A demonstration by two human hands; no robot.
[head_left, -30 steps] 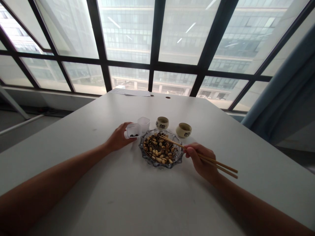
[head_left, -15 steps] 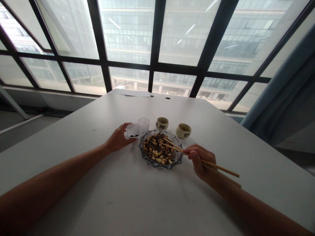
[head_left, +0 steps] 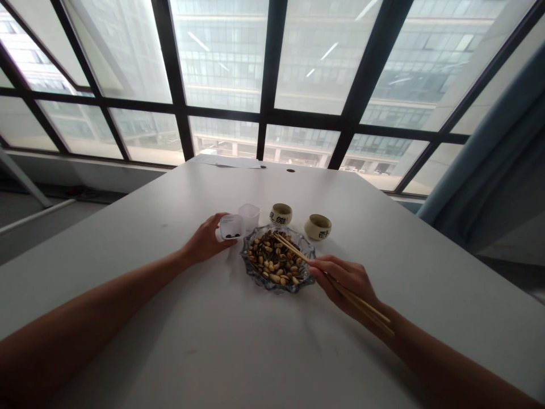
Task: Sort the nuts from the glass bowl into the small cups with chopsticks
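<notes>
A scalloped glass bowl [head_left: 251, 276] on the table holds a mix of pistachios [head_left: 275, 267] and dark striped sunflower seeds [head_left: 269, 238]. My right hand [head_left: 340, 279] is closed around a pair of wooden chopsticks [head_left: 293, 248], whose tips sit close together among the seeds in the bowl's upper part. Whether a seed is pinched between them is too small to tell. Left of the bowl, my left hand [head_left: 208, 238] grips a small clear plastic cup [head_left: 232, 224], tilted toward me, with a few dark seeds [head_left: 232, 236] in it.
A second clear plastic cup [head_left: 250, 215] stands just behind the bowl's left side. Two cream ceramic cups with black characters, a left one [head_left: 280, 219] and a right one [head_left: 318, 230], stand behind the bowl. Papers [head_left: 225, 162] lie at the white table's [head_left: 191, 335] far edge.
My right hand has shifted left and slightly down, and the chopsticks' tips have moved left and up in the bowl, closer together. My left hand and its cup have barely moved.
</notes>
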